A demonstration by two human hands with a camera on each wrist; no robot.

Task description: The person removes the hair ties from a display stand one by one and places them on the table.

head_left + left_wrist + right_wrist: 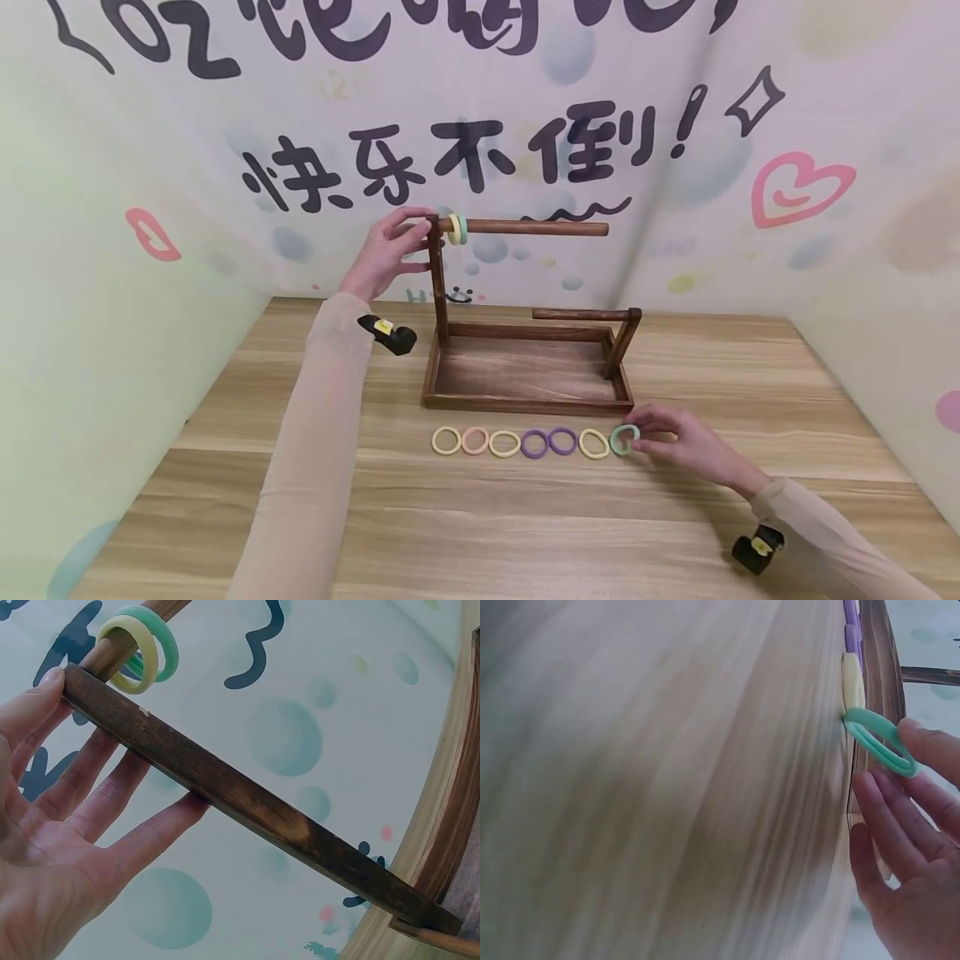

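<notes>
A dark wooden rack (pixel 528 404) with a tray base and two horizontal rods stands on the table. At the top of its taller post (pixel 187 761), my left hand (pixel 386 254) grips with thumb and fingertips. A yellow hair tie (pixel 150 652) and a green one (pixel 169 645) hang on the upper rod (pixel 536 227) close to that post. My right hand (pixel 686 442) pinches a mint-green hair tie (pixel 877 739) between thumb and finger. This tie is tilted, its far edge near the yellow hair tie (pixel 594 444) at the row's right end.
In front of the rack, several hair ties lie in a row, among them a pink one (pixel 475 441) and a purple one (pixel 535 444). The lower rod (pixel 581 314) points left from the short right post. Behind the wooden table (pixel 480 533) hangs a printed cloth (pixel 495 100).
</notes>
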